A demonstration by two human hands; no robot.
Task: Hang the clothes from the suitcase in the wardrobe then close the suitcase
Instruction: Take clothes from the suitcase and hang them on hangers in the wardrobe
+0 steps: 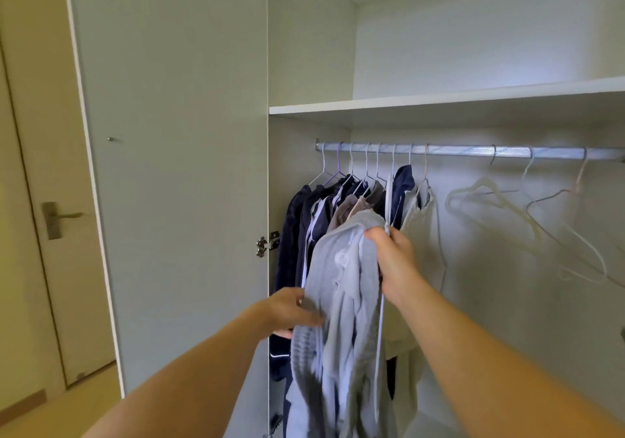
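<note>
Grey garment (341, 268), centre frame below the rail (456, 152), is clenched at its top w/ a hanger (388, 201) by right grip (394, 258). Left grip (291, 309) touches its side, hold unclear. If released while bunched, it may be slid off.

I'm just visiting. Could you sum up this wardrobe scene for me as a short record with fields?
Place: open wardrobe, door swung left
Rail: clothes hung at left end, bare hangers at right
Right hand: grips grey garment at its top
Left hand: straight fingers touch the garment's lower left edge
Suitcase: not in view
</note>
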